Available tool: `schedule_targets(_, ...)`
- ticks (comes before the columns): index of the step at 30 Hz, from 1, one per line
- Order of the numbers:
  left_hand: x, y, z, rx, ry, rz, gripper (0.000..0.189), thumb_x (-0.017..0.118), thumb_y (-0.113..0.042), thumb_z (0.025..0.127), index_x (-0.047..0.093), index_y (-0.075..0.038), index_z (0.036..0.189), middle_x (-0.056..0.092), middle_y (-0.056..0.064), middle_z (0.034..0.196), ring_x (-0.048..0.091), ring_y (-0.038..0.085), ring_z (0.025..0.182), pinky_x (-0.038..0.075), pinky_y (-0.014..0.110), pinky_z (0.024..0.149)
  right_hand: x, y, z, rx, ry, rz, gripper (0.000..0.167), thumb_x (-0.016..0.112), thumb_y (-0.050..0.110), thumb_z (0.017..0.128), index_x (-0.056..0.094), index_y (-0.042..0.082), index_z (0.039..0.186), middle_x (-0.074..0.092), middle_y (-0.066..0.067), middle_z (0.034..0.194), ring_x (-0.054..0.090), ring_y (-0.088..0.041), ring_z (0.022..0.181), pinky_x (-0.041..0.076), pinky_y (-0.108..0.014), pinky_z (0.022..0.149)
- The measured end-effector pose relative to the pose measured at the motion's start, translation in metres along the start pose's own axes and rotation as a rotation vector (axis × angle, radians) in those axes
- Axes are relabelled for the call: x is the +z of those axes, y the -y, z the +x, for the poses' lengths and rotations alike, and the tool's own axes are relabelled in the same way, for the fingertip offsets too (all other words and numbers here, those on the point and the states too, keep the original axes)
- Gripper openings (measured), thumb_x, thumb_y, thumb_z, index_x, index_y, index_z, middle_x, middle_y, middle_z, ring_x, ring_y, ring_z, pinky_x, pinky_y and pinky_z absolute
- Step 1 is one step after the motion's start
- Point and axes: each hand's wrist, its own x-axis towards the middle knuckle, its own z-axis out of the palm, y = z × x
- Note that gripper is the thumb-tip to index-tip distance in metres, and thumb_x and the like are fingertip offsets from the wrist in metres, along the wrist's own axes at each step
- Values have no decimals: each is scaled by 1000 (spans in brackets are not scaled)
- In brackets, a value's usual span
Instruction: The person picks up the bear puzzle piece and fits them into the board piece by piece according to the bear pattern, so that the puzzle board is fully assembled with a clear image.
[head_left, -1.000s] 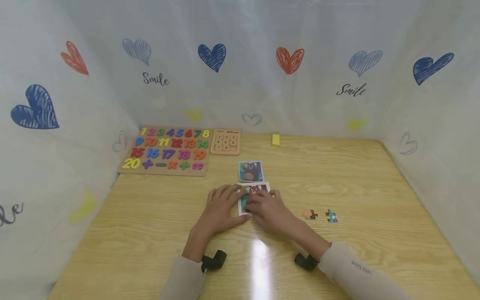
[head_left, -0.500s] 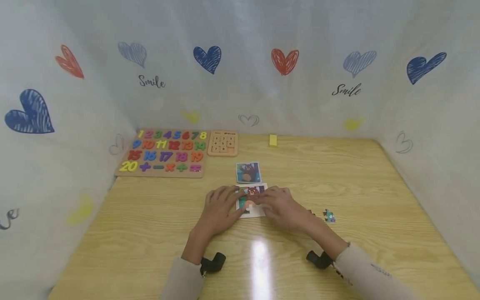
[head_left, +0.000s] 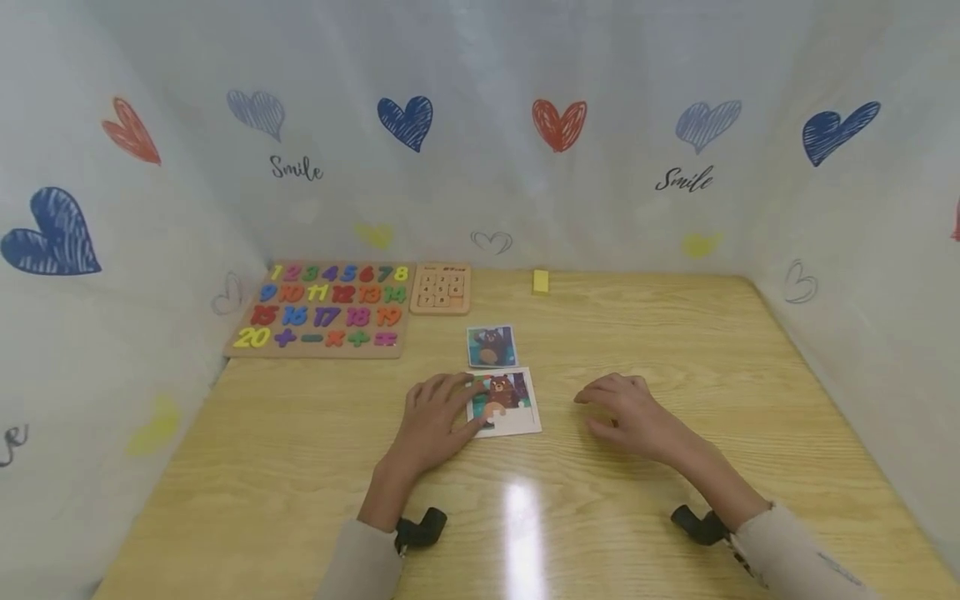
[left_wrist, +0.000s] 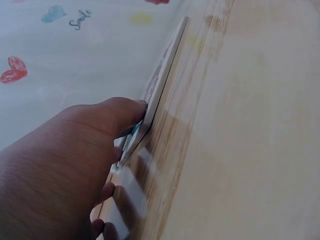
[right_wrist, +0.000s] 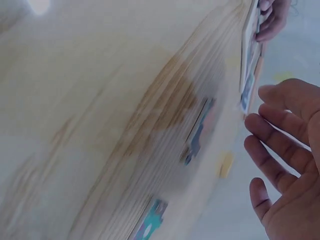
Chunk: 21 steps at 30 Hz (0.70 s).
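My left hand (head_left: pixel 431 421) rests on the left side of a bear jigsaw board (head_left: pixel 504 388), its index finger and thumb touching the picture. In the left wrist view the thumb lies on the edge of the thin white board (left_wrist: pixel 162 82). The lower right of the board shows bare white backing. To the right of it hovers my right hand (head_left: pixel 633 417), fingers loosely bent and holding nothing. The right wrist view shows two loose jigsaw pieces on the table below that hand: a teal one (right_wrist: pixel 151 220) and a darker one (right_wrist: pixel 201 130). In the head view the hand and forearm hide both.
A square bear picture card (head_left: pixel 492 347) lies just beyond the board. Farther back are a colourful number board (head_left: pixel 318 307), a wooden number slide puzzle (head_left: pixel 440 289) and a small yellow block (head_left: pixel 541 282). A white curtain with hearts borders the wooden table (head_left: pixel 600 517).
My right hand has lifted off the jigsaw board and moved right, over the loose pieces, uncovering the board's lower right. The left hand stays on the board. The head view has shifted slightly.
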Motion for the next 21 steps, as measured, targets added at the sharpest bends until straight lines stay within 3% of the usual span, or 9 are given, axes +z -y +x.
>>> schedule_targets(8,1,0,-1,-12,6,-7,50,51,-52,100,53,-31,145,43,-1,152,31,30,140,22,59,109,-1,-12,-16,29,10,-98,23,76,13,86,74,9,109,69,-3,109,61,-26,105,39,-54,85)
schedule_targets(21,0,-2,-1,-17,14,-11,50,51,-53,100,53,-31,146,43,0,152,31,30,140,22,58,108,1,-23,-28,2,-15,-86,23,82,10,80,74,18,100,69,5,103,61,-21,99,38,-51,82)
